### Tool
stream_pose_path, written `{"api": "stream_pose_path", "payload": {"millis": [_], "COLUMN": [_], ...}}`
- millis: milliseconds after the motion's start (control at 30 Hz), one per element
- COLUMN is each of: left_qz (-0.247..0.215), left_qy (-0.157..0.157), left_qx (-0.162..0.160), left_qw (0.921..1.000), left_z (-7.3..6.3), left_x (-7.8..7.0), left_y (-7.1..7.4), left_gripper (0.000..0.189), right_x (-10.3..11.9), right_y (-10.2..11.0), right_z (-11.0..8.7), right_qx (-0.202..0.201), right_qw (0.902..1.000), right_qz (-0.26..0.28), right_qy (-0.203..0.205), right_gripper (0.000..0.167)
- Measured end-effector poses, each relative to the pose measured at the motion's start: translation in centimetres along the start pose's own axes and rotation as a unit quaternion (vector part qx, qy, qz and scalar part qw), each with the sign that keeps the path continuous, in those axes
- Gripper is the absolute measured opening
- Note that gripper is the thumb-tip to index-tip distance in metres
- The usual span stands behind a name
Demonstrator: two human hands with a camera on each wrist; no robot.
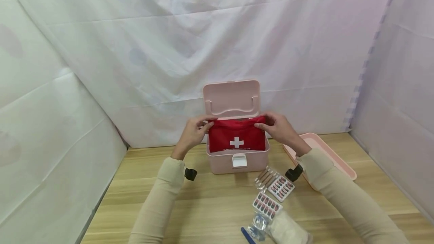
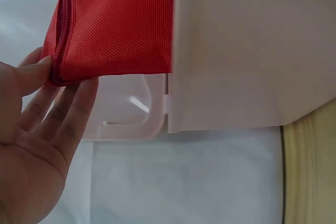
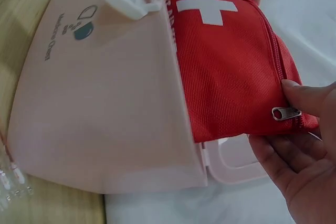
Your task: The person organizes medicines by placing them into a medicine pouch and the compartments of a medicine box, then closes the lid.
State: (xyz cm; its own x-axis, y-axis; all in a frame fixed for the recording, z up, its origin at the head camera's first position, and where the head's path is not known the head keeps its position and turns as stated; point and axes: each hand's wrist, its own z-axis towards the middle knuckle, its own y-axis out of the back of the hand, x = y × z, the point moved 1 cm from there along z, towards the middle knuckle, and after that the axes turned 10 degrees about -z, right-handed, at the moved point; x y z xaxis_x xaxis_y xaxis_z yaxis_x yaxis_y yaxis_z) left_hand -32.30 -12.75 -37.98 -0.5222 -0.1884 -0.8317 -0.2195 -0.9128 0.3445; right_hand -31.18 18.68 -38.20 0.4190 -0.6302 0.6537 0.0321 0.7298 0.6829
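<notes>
A red zippered first aid pouch (image 1: 222, 138) with a white cross stands upright, partly inside the pink medicine box (image 1: 222, 164). The box's lid (image 1: 232, 95) is raised behind it. My left hand (image 1: 194, 133) pinches the pouch's upper left corner, thumb in front and fingers behind. At the opposite upper corner my right hand (image 1: 279, 129) pinches the pouch beside the metal zipper pull (image 3: 286, 113). The lower edge of the pouch is hidden behind the box's front wall, which carries a white latch (image 1: 239, 160).
A pink tray (image 1: 333, 155) lies right of the box, partly under my right forearm. In front are a pack of cotton swabs (image 1: 265, 178), two blister packs (image 1: 281, 188), a small bag with a blue-and-white item (image 1: 259, 223), a blue stick-like item (image 1: 248, 235) and a white wrapped bundle (image 1: 288, 231).
</notes>
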Motion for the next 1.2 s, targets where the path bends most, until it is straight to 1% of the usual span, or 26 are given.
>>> {"api": "stream_pose_path", "payload": {"millis": [167, 267, 333, 467, 533, 667, 767, 867, 1000, 1100, 1200], "left_qz": [0.017, 0.04, 0.062, 0.106, 0.121, 0.135, 0.139, 0.141, 0.167, 0.205, 0.255], "left_qy": [0.013, 0.009, -0.002, -0.027, -0.031, -0.029, -0.029, -0.026, -0.022, -0.02, -0.03], "left_qx": [0.029, 0.045, 0.054, 0.072, 0.078, 0.083, 0.078, 0.072, 0.06, 0.053, 0.049], "left_qw": [0.9994, 0.9981, 0.9967, 0.9913, 0.9891, 0.9869, 0.9868, 0.9871, 0.9839, 0.9771, 0.9654], "left_z": [-0.3, -0.2, -0.1, 0.1, 0.0, -0.3, -0.5, -0.7, -1.1, -1.3, -1.3], "left_x": [0.8, 1.1, 1.3, 2.0, 2.3, 2.9, 3.2, 3.3, 3.5, 3.7, 3.7], "left_y": [-0.7, -1.1, -1.4, -1.9, -2.1, -2.5, -2.7, -2.9, -3.3, -3.6, -4.1], "left_gripper": [0.028, 0.029, 0.03, 0.032, 0.032, 0.031, 0.032, 0.034, 0.037, 0.039, 0.04], "right_x": [-0.8, -1.1, -1.2, -1.5, -1.8, -2.2, -2.5, -2.8, -3.1, -3.2, -3.1], "right_y": [-0.4, -0.4, -0.4, -0.9, -1.2, -2.0, -2.6, -3.2, -4.0, -4.6, -4.9], "right_z": [-0.1, -0.2, -0.2, -0.1, 0.0, -0.2, -0.4, -0.5, -0.8, -1.1, -1.4], "right_qx": [0.039, 0.054, 0.063, 0.075, 0.081, 0.094, 0.087, 0.066, 0.036, 0.012, -0.008], "right_qw": [0.999, 0.9981, 0.9973, 0.9942, 0.9929, 0.9916, 0.9917, 0.9918, 0.986, 0.979, 0.9737], "right_qz": [-0.012, -0.024, -0.038, -0.067, -0.07, -0.066, -0.07, -0.083, -0.129, -0.163, -0.182], "right_qy": [-0.018, -0.014, 0.001, 0.037, 0.051, 0.059, 0.064, 0.071, 0.099, 0.122, 0.137], "right_gripper": [0.029, 0.031, 0.032, 0.03, 0.028, 0.027, 0.028, 0.028, 0.029, 0.029, 0.028]}}
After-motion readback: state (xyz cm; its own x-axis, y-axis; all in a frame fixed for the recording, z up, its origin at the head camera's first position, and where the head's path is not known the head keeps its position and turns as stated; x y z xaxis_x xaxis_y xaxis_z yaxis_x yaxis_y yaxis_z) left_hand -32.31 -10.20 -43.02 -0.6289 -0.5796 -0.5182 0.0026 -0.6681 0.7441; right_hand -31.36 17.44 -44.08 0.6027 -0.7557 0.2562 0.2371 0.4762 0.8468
